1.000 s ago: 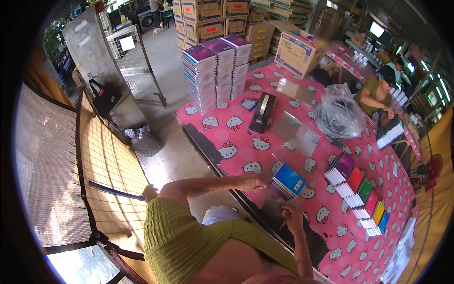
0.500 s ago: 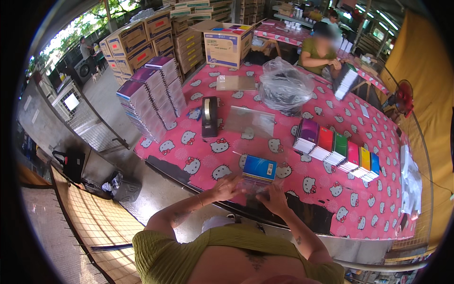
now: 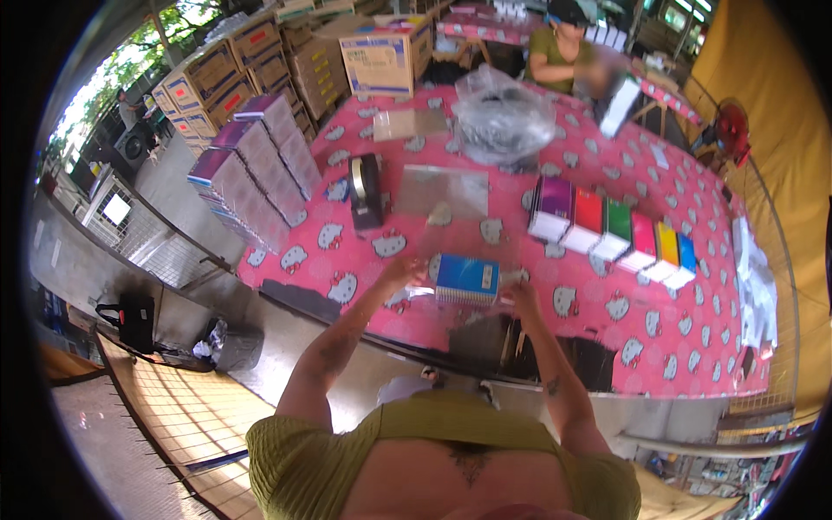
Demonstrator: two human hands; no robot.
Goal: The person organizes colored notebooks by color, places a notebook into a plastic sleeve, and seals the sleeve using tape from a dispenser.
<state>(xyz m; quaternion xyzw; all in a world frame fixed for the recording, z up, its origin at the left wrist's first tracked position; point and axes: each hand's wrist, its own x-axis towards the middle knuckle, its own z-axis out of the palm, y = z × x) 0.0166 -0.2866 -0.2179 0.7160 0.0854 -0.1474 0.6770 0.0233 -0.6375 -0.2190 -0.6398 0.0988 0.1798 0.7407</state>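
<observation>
Across a pink table [image 3: 693, 286] in an open shed stacked with cartons [image 3: 381, 52], a blue notebook [image 3: 468, 277] is lying between the hands. Compared with half a second ago, both hands are sitting at its sides: left hand [image 3: 403, 270] and right hand [image 3: 520, 296] touching its clear wrap, grip unclear. Coloured notebooks [image 3: 620, 230], a tape dispenser [image 3: 366, 191] and purple stacks [image 3: 251, 173] are standing beyond.

Blue spiral notebook [image 3: 467, 278], closed, lying flat on pink tablecloth [image 3: 607, 321], near edge

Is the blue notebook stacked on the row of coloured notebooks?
No, the blue notebook lies alone on the pink tablecloth, apart from that row.
</observation>
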